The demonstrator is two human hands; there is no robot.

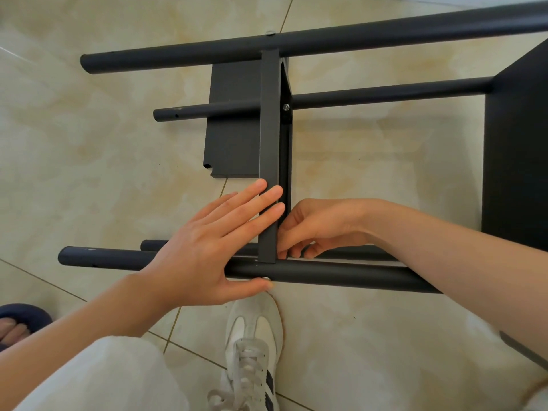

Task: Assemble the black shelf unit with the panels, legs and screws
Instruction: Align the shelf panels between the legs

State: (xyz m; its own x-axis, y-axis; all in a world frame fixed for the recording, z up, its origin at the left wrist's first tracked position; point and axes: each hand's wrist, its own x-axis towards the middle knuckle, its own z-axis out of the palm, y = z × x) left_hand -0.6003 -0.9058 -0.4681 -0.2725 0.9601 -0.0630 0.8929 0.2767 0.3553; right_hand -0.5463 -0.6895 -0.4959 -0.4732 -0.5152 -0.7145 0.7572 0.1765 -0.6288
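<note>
The shelf unit lies on its side on the tiled floor (pixel 103 149), with its legs running left to right across the person's front. The middle panel (pixel 269 129) stands on edge between them. Its long axis points straight away from the person, from the near leg (pixel 341 274) to the far leg (pixel 326 40). The joint at issue is the near end of that panel, where it butts onto the near leg directly ahead of both hands. The left hand (pixel 207 250) is flat with fingers straight. Its fingers press the left face of the panel just above the joint, and its thumb is laid along the outer side of the near leg, with the tip touching a screw (pixel 266 279). It grips nothing. The right hand (pixel 320 229) is on the opposite side of the panel, with fingers curled in tight against the corner formed by panel and leg. Whether it holds a fastener or only steadies the panel cannot be told, as the fingertips are hidden. Judgement: the right hand is nearer the inner side of the joint, and the left braces the panel square. The coming move appears to depend on keeping the panel end lined up with the screw hole in the near leg. A loose panel (pixel 234 123) lies flat on the floor under the frame, left of the middle panel. An end panel (pixel 519 143) closes the legs at the right.
</note>
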